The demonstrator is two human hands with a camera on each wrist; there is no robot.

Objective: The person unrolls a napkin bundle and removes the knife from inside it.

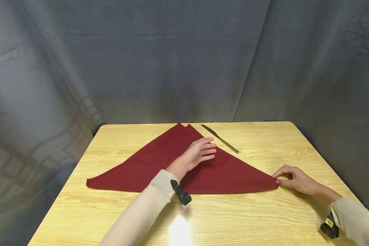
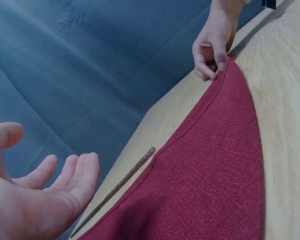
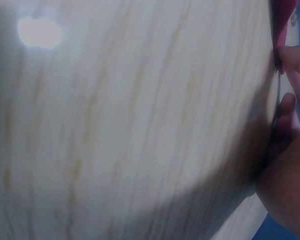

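A dark red cloth napkin point(image 1: 160, 164) lies folded into a triangle on the wooden table point(image 1: 233, 215), its point toward the far edge. My left hand point(image 1: 200, 152) hovers with straight fingers over the napkin's middle, palm turned sideways; in the left wrist view the left hand point(image 2: 40, 195) is open above the red napkin point(image 2: 205, 185). At the napkin's right corner, my right hand point(image 1: 290, 177) pinches the cloth with thumb and fingers. The left wrist view shows that right hand point(image 2: 212, 50) gripping the corner. The right wrist view is blurred, showing fingers point(image 3: 292, 60) at a strip of red.
A table knife point(image 1: 219, 138) lies diagonally beside the napkin's far right edge, also visible as a thin knife point(image 2: 117, 187) in the left wrist view. A grey curtain point(image 1: 172, 58) hangs behind the table. Bare wood lies in front of the napkin.
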